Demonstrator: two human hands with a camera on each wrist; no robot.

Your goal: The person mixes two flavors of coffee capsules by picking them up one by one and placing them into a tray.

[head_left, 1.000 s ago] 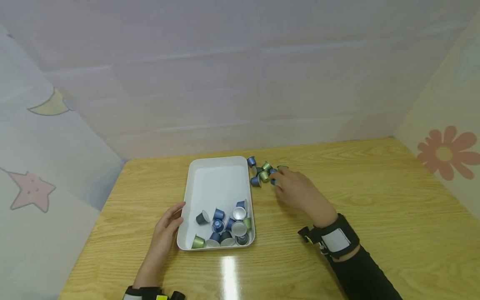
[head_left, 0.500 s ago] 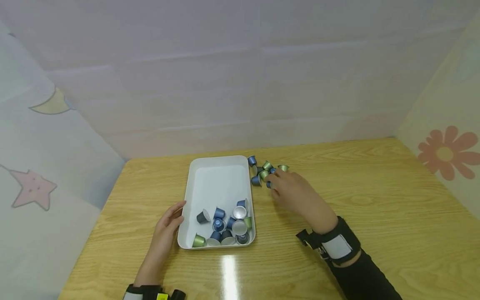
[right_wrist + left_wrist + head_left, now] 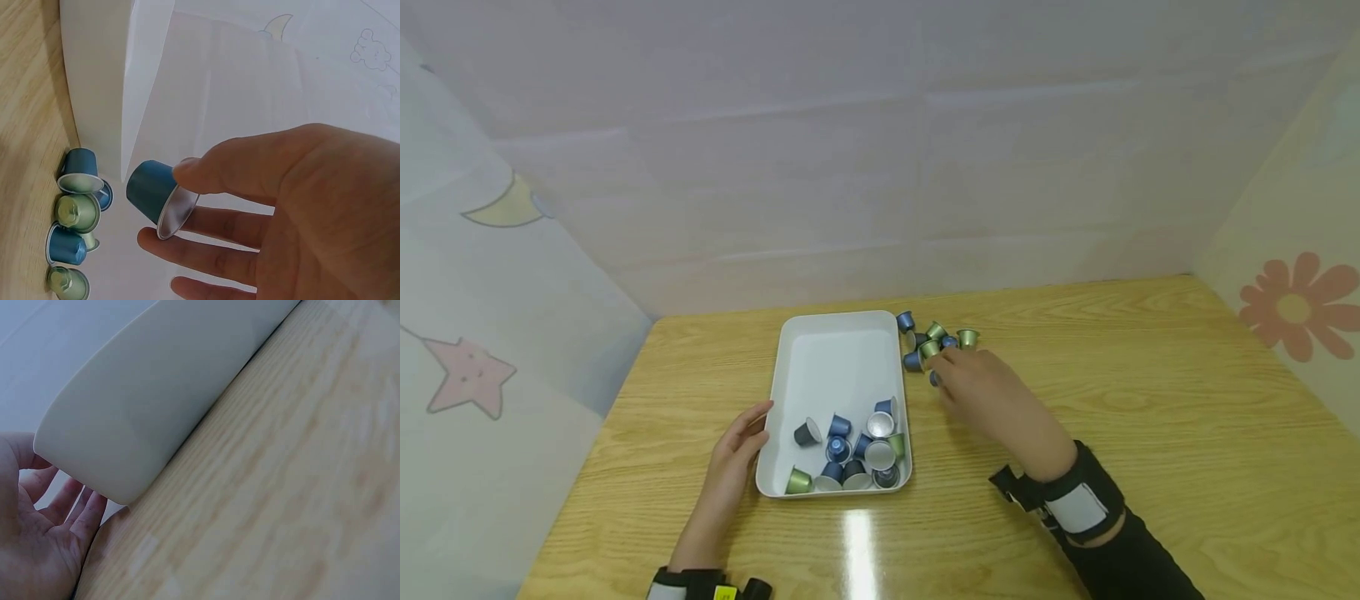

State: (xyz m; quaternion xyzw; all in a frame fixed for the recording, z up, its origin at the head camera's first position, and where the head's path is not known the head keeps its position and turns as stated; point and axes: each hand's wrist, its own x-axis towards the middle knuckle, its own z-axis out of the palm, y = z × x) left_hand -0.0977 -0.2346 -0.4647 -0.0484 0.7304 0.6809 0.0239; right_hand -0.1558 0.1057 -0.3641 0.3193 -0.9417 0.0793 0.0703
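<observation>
A blue coffee capsule [image 3: 151,190] is pinched between the thumb and fingers of my right hand [image 3: 988,387], its silver lid facing the palm in the right wrist view. In the head view that capsule is mostly hidden by the fingers. Just beyond the hand lies a cluster of loose capsules, with a green capsule [image 3: 968,338] at its right and a blue capsule [image 3: 905,321] at its far left. My left hand [image 3: 733,454] touches the outer left wall of a white tray [image 3: 831,358], fingers relaxed. Several capsules, among them a dark grey capsule [image 3: 807,432], lie in the tray's near half.
The tray stands on a wooden table [image 3: 1112,367]. Behind the table rises a pale wall [image 3: 850,192], with printed side walls bearing a pink star [image 3: 469,377] at left and a red flower [image 3: 1296,307] at right.
My right hand has drawn slightly left and toward me from the cluster with a blue capsule in its fingers, uncovering the green capsule at the right. The left hand and tray look unchanged.
</observation>
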